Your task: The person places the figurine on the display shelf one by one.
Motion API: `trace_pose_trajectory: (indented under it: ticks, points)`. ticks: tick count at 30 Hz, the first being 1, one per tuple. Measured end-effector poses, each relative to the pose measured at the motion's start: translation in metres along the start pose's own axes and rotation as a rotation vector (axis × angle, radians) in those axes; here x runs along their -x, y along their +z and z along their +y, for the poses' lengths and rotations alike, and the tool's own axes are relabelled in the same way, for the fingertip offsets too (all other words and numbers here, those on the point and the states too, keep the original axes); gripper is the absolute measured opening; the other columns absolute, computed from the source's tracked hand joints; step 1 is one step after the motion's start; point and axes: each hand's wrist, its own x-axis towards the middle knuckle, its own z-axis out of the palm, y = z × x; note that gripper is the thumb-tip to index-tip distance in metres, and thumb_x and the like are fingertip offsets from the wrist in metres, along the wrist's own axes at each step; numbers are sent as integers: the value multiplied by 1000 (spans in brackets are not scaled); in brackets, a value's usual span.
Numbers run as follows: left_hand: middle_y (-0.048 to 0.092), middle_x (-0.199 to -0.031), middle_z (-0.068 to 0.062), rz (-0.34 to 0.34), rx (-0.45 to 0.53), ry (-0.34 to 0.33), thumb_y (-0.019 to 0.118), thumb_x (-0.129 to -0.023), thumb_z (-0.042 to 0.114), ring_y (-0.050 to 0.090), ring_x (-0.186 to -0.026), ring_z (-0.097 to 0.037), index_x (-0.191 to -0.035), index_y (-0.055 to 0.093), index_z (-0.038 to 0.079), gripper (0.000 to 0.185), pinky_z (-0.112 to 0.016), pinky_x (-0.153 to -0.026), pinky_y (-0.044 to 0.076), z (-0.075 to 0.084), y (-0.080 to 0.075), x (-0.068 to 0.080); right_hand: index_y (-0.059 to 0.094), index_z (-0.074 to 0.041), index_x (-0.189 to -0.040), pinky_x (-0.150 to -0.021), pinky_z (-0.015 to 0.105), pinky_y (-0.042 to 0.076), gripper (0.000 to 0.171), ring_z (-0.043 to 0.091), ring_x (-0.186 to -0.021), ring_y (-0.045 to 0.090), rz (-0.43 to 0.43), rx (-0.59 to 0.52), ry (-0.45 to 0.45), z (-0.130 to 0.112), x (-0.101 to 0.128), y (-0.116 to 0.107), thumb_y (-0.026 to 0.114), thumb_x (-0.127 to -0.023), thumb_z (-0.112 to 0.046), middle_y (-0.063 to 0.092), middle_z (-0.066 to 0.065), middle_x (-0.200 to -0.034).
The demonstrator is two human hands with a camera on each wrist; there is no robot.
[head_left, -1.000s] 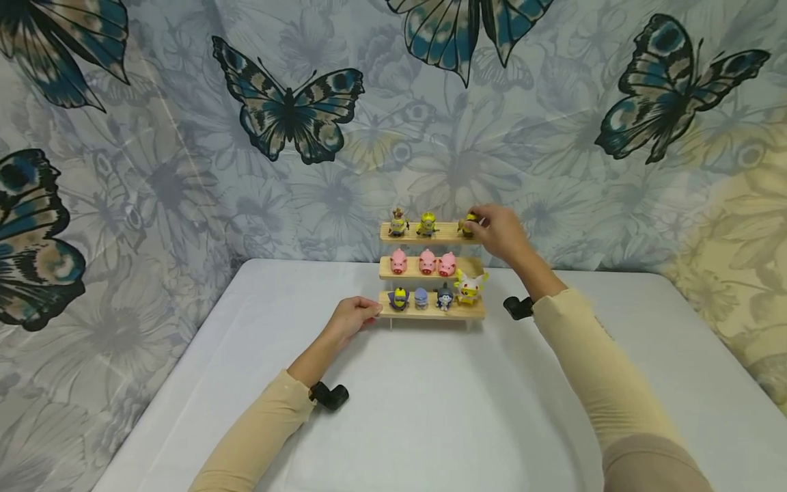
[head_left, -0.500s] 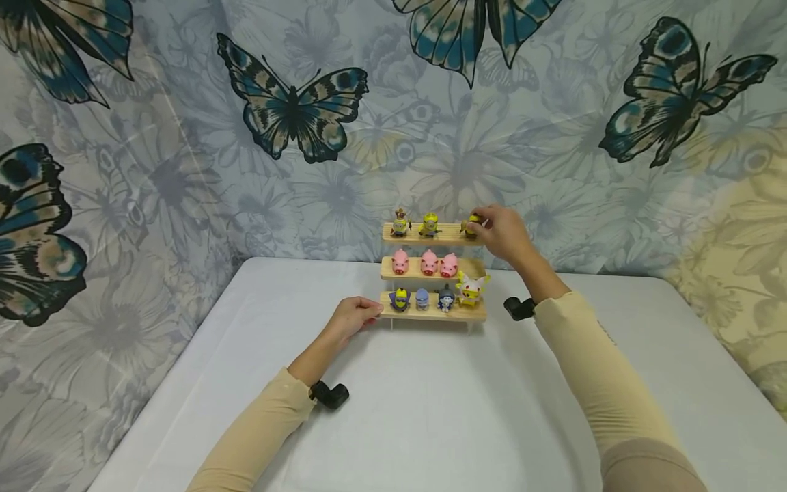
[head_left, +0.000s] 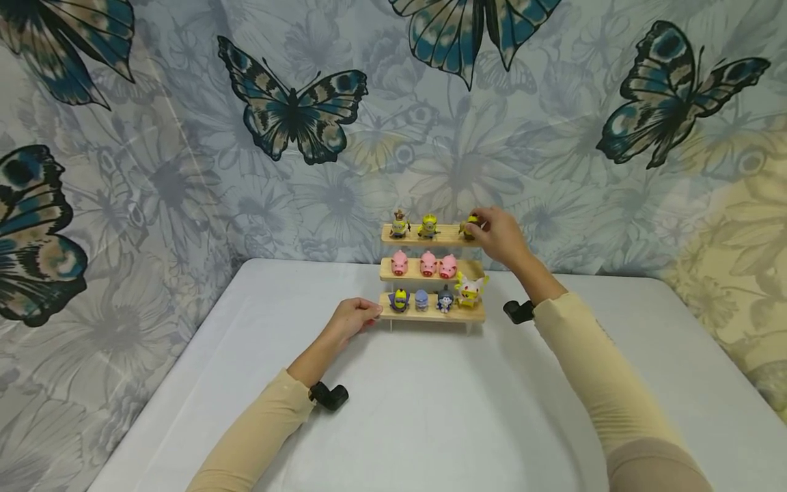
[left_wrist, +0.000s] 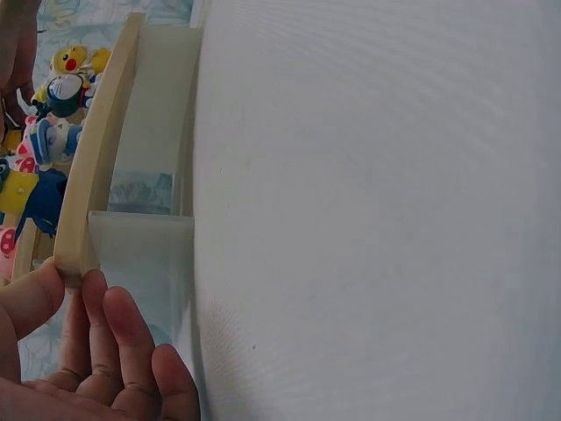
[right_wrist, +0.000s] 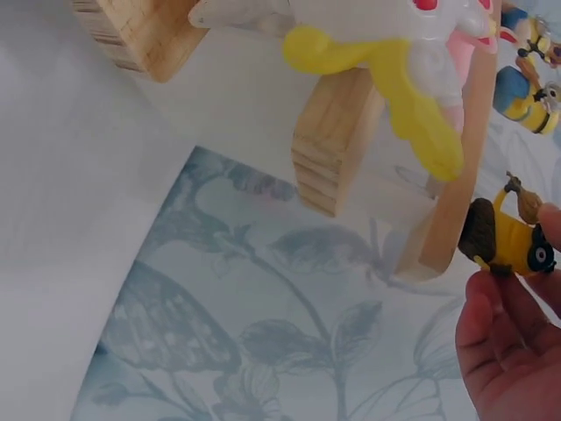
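Note:
A three-tier wooden display shelf [head_left: 424, 316] with clear supports stands at the back of the table. My left hand [head_left: 353, 320] pinches the left end of its lowest board [left_wrist: 103, 132] between thumb and fingers. At the right end of the top board, my right hand [head_left: 503, 236] holds a yellow minion figurine [right_wrist: 508, 239] with a brown lower part. That figurine's base is at the board's surface. A minion with a crown [head_left: 399, 225] and another minion [head_left: 427, 226] stand further left on the same board.
Pink pig figurines [head_left: 427, 264] occupy the middle board. Along the lowest board are a caped minion [head_left: 399, 301], a small blue figurine [head_left: 421, 299], a dark-hooded figurine [head_left: 445, 299] and a larger white-and-yellow figurine [head_left: 470, 290]. Butterfly-print cloth [head_left: 338, 198] hangs behind the white table [head_left: 406, 410].
The view shifts slightly. Both hands keep their places on the shelf board and the minion figurine, with no clear movement of either.

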Motion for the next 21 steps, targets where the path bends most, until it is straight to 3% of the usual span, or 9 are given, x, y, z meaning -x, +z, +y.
trace_pose_trajectory:
  ticks: [11, 21]
  points:
    - [70, -95, -4, -4, 6, -13, 68, -92, 24, 61, -80, -12, -104, 66, 5, 22, -24, -71, 47, 4, 0, 0, 57, 1, -127, -83, 51, 46, 36, 36, -100, 56, -13, -34, 42, -3, -4, -3, 55, -100, -23, 60, 24, -118]
    - [70, -94, -4, 8, 9, -10, 67, -93, 23, 60, -78, -12, -103, 66, 4, 22, -24, -70, 48, 2, 1, 1, 50, -1, -138, -82, 50, 46, 47, 36, -99, 56, -53, -71, 47, 0, -2, -6, 56, -100, -28, 60, 26, -119]
